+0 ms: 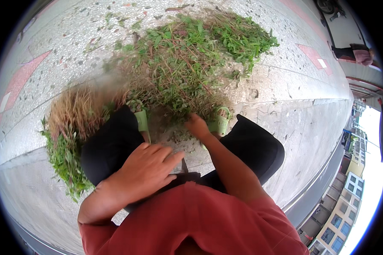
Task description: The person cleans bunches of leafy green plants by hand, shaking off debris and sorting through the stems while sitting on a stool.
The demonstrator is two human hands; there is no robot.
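Note:
My left hand [151,164] hovers over my lap beside my left knee, palm down. Its fingers are loosely bent and apart, with no object visible in them. My right hand [196,125] reaches down between my feet to the near edge of a heap of leafy green plants [182,60]. The fingers there are curled, and whether they grip any stems is hidden. Left of my left leg lies a bundle of plants with tan roots [75,105] pointing away from me and leaves [67,162] towards me.
My feet wear green sandals [221,122], one on either side of the heap's near edge. Soil and leaf scraps lie on the speckled pavement [290,76]. At the far right a person [354,52] stands near a parked motorbike [328,6]. A road [319,172] and buildings lie beyond.

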